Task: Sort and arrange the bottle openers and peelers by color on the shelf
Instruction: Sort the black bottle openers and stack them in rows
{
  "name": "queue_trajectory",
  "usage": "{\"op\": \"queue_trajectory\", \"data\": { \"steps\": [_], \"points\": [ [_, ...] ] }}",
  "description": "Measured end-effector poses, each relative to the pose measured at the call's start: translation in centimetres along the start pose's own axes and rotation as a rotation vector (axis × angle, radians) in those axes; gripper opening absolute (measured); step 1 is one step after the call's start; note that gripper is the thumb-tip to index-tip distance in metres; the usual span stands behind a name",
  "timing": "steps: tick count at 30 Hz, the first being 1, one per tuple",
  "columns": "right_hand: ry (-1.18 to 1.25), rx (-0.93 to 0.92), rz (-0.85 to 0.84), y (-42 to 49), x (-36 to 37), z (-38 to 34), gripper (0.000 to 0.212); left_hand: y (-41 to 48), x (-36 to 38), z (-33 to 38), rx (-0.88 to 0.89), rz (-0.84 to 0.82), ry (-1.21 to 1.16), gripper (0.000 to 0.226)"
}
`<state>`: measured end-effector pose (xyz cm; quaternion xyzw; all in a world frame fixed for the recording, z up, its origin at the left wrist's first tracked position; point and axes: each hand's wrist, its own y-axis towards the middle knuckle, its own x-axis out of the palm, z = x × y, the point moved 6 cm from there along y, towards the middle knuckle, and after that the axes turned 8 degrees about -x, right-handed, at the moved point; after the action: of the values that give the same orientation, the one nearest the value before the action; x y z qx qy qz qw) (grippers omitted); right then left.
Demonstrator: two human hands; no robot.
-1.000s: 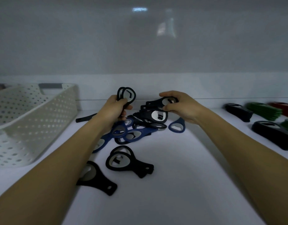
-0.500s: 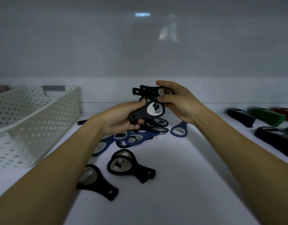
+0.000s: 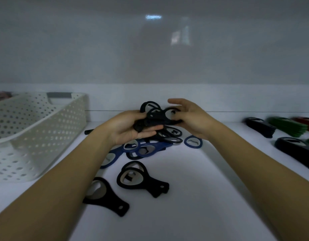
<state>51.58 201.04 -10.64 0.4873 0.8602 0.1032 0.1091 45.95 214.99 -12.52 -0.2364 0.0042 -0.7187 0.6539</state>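
My left hand (image 3: 127, 129) grips a bunch of black bottle openers (image 3: 155, 117) above the white shelf (image 3: 193, 197). My right hand (image 3: 193, 119) is at the bunch's right side; its thumb touches an opener head and its fingers are spread loosely above. Under the hands lies a pile of blue openers (image 3: 146, 148) mixed with more black ones (image 3: 171, 134). A single blue opener (image 3: 193, 141) lies to the right of the pile. Two black openers (image 3: 133, 178) (image 3: 105, 195) lie closer to me.
A white perforated basket (image 3: 37, 129) stands at the left. Along the right lie sorted groups: black pieces (image 3: 259, 126) (image 3: 296, 150), green ones (image 3: 287, 126) and red ones (image 3: 305, 120). The shelf's back wall is close behind the hands.
The two hands came together. The openers held by my right hand have joined those in my left hand, and the right hand's fingers have loosened.
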Motion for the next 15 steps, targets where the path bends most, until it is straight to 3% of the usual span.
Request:
{"op": "queue_trajectory", "data": {
  "steps": [5, 10, 12, 15],
  "points": [
    [-0.135, 0.061, -0.059, -0.3, -0.5, 0.6, 0.047, -0.2, 0.4, -0.9, -0.058, -0.058, 0.12, 0.027],
    [-0.255, -0.073, -0.181, -0.4, 0.2, -0.3, 0.041, -0.3, 1.1, -1.3, -0.115, -0.109, 0.226, 0.046],
    [-0.278, -0.162, -0.146, -0.3, 0.7, -0.9, 0.042, -0.2, 1.1, -1.3, -0.082, -0.087, 0.317, 0.04],
    [-0.287, -0.215, 0.047, 0.1, 0.3, -0.9, 0.034, 0.1, 0.7, -0.8, -0.013, -0.036, 0.265, 0.026]
  ]
}}
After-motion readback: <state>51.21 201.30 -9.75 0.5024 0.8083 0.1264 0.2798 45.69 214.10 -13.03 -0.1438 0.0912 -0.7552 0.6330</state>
